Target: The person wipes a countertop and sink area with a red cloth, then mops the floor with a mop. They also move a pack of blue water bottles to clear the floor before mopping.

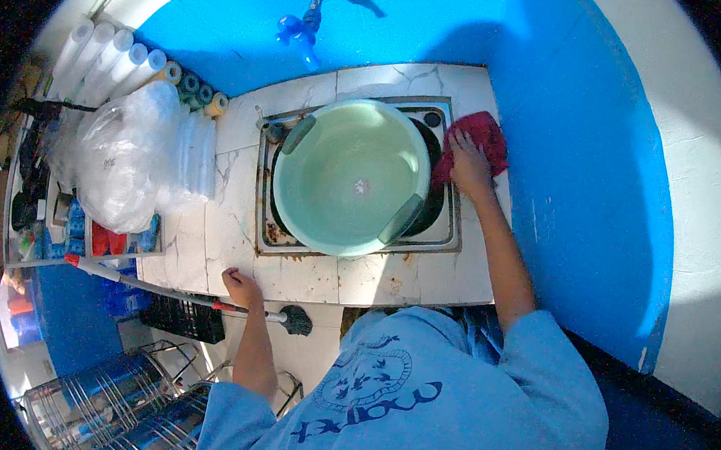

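My right hand (pixel 470 165) presses on a dark red cloth (pixel 489 137) on the tiled counter, just right of the sink. A pale green plastic basin (pixel 351 174) with grey-green handles sits over the metal sink (pixel 451 231) and hides most of its bowl. Near the counter's front edge, my left hand (pixel 244 289) is loosely curled with no object visible in it. The tiled countertop (pixel 306 278) bears small brown specks in front of the basin.
A blue tap (pixel 298 36) juts from the blue wall above the sink. Plastic-wrapped goods (pixel 127 152) and several upright rolls (pixel 102 59) stand at the left. Below lie a long-handled tool (pixel 174 290), a black crate (pixel 184 319) and metal racks (pixel 97 401).
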